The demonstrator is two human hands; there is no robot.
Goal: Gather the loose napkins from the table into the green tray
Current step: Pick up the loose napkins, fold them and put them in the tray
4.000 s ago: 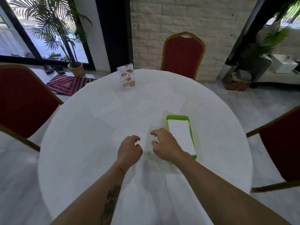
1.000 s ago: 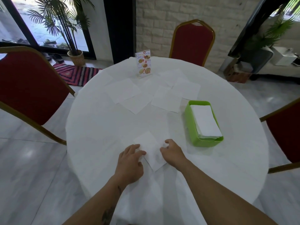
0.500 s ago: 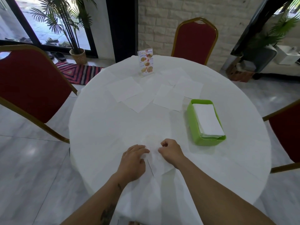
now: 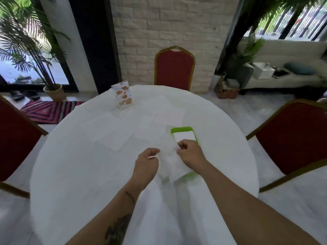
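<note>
The little menu card [image 4: 123, 95] on the round table [image 4: 70, 165] shows food pictures, but its words are too small to read. There is one green tray [image 4: 182, 129] with a white stack of napkins inside. The right hand [image 4: 190, 154] and the left hand [image 4: 146, 163] each pinch a side of one napkin [image 4: 170, 157], held over the near end of the tray. More loose napkins [image 4: 113, 133] lie flat farther back; their edges blur, so no sure count. Three red chairs [image 4: 174, 68] stand around.
</note>
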